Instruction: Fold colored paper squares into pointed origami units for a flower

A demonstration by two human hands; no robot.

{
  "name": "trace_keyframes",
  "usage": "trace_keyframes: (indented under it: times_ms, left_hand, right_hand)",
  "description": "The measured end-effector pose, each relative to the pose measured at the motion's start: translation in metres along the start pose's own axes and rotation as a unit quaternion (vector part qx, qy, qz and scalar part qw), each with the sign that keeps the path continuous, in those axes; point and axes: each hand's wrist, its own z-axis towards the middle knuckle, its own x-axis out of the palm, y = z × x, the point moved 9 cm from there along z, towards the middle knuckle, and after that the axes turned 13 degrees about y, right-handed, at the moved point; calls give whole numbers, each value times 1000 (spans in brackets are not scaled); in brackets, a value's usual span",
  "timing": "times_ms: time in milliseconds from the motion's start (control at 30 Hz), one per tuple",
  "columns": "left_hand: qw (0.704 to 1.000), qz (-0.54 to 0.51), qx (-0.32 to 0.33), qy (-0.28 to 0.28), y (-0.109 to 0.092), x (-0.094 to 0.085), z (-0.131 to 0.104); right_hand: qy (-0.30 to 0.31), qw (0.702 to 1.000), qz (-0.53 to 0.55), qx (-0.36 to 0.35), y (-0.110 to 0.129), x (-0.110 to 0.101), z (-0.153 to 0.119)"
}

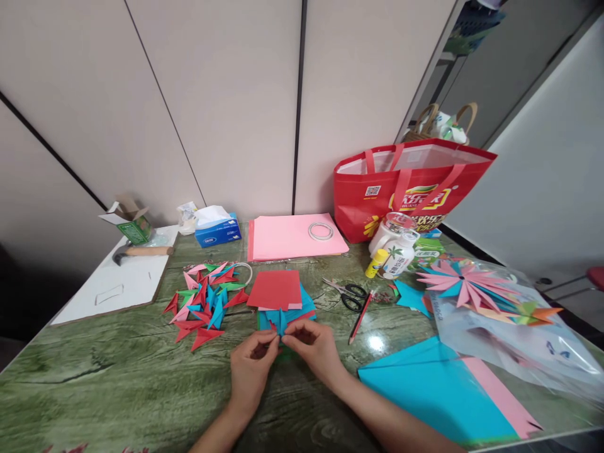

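A small blue folded paper piece (280, 321) is pinched between both hands at the front middle of the table. My left hand (255, 362) has thumb and fingertips closed on its left side. On the other side, my right hand (314, 349) grips it the same way. Just behind lie a red paper square (274, 288) and blue paper sheets (306, 301), partly covered by the hands and the folded piece. To the left is a loose pile of folded paper pieces (217, 308) in red, blue, pink and green.
Black-handled scissors (352, 296) and a pencil (361, 318) lie right of the hands. Behind them stand a glue stick (376, 263), a white jug (399, 251) and a red bag (358, 201). Pink paper (283, 236), a tissue box (218, 233) and a hammer (146, 250) sit farther back. Blue sheets (438, 390) lie front right.
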Motion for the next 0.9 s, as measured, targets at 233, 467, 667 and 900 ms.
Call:
trace_keyframes:
  times_ms: [233,467,667,900]
  left_hand:
    - [999,45,8,-19,-3,-6,0]
    - [997,62,43,11,-13,-2,3]
    - [996,52,40,62,-15,4,7]
    - [991,45,60,110,-23,12,8]
  right_hand:
    - [79,993,90,10,1,14,4]
    - [49,979,195,35,-9,16,3]
    - [45,973,226,29,-11,16,2]
    - [54,986,149,40,-9,14,1]
